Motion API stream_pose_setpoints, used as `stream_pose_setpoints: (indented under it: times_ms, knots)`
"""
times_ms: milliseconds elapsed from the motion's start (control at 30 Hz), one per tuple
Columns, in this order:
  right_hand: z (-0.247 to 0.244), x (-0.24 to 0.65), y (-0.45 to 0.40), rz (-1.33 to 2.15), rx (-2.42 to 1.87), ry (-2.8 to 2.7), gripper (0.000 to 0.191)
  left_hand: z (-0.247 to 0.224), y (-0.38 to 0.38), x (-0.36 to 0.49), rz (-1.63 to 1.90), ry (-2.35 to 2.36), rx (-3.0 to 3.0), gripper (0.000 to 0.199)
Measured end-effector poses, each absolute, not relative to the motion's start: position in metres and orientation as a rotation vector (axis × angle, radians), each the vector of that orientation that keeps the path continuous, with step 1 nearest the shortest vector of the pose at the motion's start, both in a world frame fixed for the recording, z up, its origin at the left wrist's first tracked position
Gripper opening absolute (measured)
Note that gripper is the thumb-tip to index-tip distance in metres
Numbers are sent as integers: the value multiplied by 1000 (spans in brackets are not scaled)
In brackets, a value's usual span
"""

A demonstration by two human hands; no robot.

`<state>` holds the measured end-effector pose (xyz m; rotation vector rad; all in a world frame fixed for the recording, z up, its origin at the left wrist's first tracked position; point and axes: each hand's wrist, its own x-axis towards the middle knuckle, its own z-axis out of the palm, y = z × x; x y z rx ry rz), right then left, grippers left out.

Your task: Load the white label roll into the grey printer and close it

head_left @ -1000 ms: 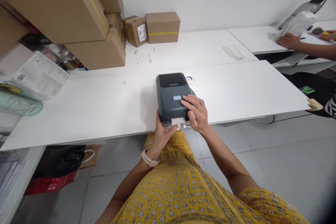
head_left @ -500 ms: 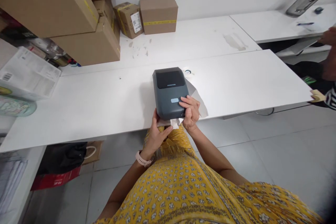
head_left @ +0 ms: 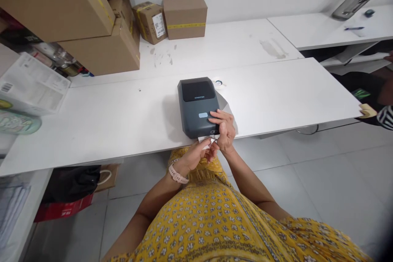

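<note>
To the far left of the dark grey device [head_left: 198, 108], a white printed box [head_left: 35, 86] stands on the tabletop [head_left: 123, 118], and between this box and the device, further back, there are stacked cardboard boxes [head_left: 104, 55]. Next comes the left hand [head_left: 196, 153], at the front edge of the device: its thumb lies over a white paper strip [head_left: 202, 139] and the other fingers are curled below, so it appears to pinch this strip. The device itself rests flat on the tabletop, near its front edge, with the strip coming out at the front. In my judgement it is a hard plastic body, rather heavy for its size, and quite smooth, so it is better to hold it low by both sides, with the palms wide. The strip is surely light, soft and easy to tear; one should take it flat, close to the device, and pull evenly. On the right front corner of the device is the right hand [head_left: 225, 133], with two fingers stretched on the top, beside the pale blue button [head_left: 203, 115], and the thumb bent close to the strip; I cannot tell whether this thumb also presses the paper. A pale sheet [head_left: 225, 104] lies just to the right of the device.
</note>
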<state>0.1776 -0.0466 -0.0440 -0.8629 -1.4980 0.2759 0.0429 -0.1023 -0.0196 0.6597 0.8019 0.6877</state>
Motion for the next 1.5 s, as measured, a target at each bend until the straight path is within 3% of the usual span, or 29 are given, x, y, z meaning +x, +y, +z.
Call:
stream_pose_setpoints:
  times_ms: [200, 500, 767, 867, 1067, 1100, 1200, 1267, 1500]
  knots:
    - [-37, 181, -46, 275, -932, -1532, 46, -23, -104, 48, 707, 805, 669, 45]
    - [-18, 186, -44, 261, -1075, -1784, 54, -23, -106, 47, 722, 909, 830, 59]
    - [-19, 191, -43, 156, -1069, -1901, 42, -51, -126, 5, 500, 926, 1081, 44]
    - [-14, 190, -37, 76, -1078, -1963, 31, -54, -134, -15, 647, 1167, 1051, 39]
    - [0, 187, -19, 143, -1015, -2078, 23, -25, -125, -21, 1343, 1633, 1191, 31]
    - [-3, 187, -20, 183, -1020, -2051, 22, -21, -122, -17, 1399, 1629, 1298, 34]
    - [-22, 191, -32, 273, -1004, -1897, 25, -17, -115, -3, 1333, 1507, 1574, 69]
    - [-39, 192, -46, 340, -997, -1779, 34, -19, -115, 6, 1241, 1453, 1601, 82]
    - [-43, 189, -73, 557, -1040, -1538, 57, -18, -117, 19, 1373, 1308, 1474, 79]
